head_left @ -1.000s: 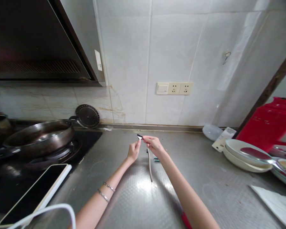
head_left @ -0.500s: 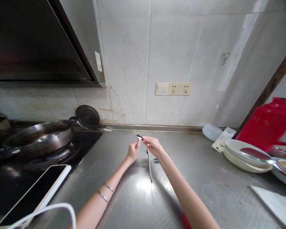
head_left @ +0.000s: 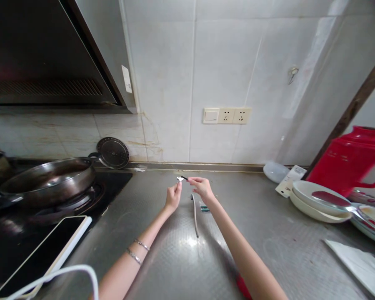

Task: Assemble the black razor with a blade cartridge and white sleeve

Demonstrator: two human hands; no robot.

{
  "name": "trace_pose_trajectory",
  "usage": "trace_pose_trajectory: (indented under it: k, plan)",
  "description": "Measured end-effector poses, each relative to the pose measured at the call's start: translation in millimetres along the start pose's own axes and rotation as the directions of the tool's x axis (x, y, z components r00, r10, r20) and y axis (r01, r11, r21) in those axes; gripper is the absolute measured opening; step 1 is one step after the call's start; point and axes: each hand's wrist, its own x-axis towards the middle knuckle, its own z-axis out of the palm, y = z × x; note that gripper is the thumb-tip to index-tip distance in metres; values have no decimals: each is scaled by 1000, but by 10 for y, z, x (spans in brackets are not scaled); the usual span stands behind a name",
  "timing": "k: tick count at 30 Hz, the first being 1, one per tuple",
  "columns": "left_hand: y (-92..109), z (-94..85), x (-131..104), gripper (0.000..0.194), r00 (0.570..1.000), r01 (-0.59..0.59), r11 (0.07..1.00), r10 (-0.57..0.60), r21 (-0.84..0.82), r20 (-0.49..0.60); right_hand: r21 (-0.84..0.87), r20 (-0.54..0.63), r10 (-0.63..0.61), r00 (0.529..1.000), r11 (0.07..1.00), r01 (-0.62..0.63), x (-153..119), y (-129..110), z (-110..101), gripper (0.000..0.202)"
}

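Observation:
My left hand (head_left: 173, 197) is closed, pinching a small white lobed piece (head_left: 180, 179) upright between thumb and finger. From the right, my right hand (head_left: 202, 188) pinches a thin black stick-like piece (head_left: 184, 178); its tip is at the white piece, and whether they touch I cannot tell. Both hands are raised over the metal counter (head_left: 162, 266). Below them lies a thin grey rod-like thing (head_left: 195, 218) with a dark upper end. Small teal bars (head_left: 204, 208) lie beside it, close to my right wrist.
A pan (head_left: 50, 179) stands on the black stove at left, with a phone (head_left: 43, 254) and white cable (head_left: 65, 270) nearer me. On the right are stacked bowls (head_left: 312, 208), a red thermos (head_left: 346, 162) and a white sheet (head_left: 356, 262). A red object (head_left: 243, 287) shows under my right forearm.
The black piece has shifted from lying across the top of the white piece to its right side, pointing at it. More of the white piece shows. The view has shifted slightly.

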Motion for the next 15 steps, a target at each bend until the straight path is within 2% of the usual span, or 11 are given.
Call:
trace_pose_trajectory:
  k: [2,5,9,12,15]
  plan:
    - [14,-26,31,51,999,26,999,-26,-31,-19,-285,-9,-84,996,955,78,37,89,-27,30]
    - [82,-60,77,52,998,60,996,-61,-71,-16,-589,41,-176,984,791,166,90,245,-11,23]
    - [184,-77,113,53,993,117,983,-113,-144,32,-761,96,-191,977,618,196,122,396,82,24]
    - [200,-74,123,50,988,144,967,-130,-210,80,-837,156,-181,971,498,227,114,419,132,28]
    - [182,-74,128,47,986,140,965,-115,-223,123,-855,185,-192,964,453,254,73,356,123,29]
